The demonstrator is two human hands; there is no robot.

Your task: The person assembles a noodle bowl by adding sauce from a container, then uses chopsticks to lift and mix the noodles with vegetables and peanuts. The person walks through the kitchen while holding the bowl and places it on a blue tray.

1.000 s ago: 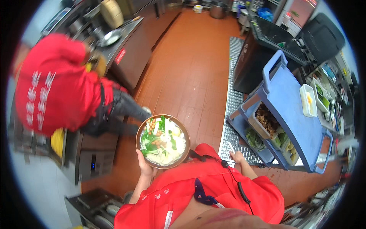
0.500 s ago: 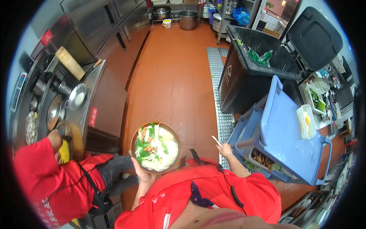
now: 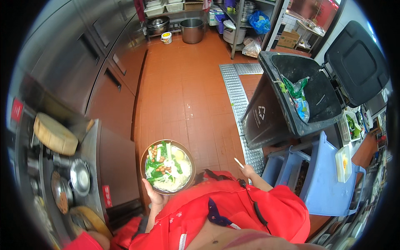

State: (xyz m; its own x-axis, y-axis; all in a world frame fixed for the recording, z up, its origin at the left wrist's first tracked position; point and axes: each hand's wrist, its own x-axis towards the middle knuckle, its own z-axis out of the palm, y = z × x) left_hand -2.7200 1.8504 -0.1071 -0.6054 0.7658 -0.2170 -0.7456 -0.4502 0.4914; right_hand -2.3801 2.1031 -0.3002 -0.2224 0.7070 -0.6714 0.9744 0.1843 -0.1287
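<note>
My left hand holds a round brown-rimmed bowl from its lower left side, the thumb up along the rim. In the bowl lie pale noodles, green leafy vegetables and brown peanuts. Off to the right, in front of my body, my right hand is closed on a slim white stick-like thing. That stick points up and left, apart from the bowl; its exact kind is too small to tell.
A black wheeled bin with its lid up stands ahead right, beside metal floor grating. Nearer is a blue cart with a small tub. Left runs a steel counter with pans; another person's red sleeve shows lower left.
I have moved forward along the floor: the counter and the other person have slid down the picture, and that person is mostly out of view. Both hands keep their holds.
</note>
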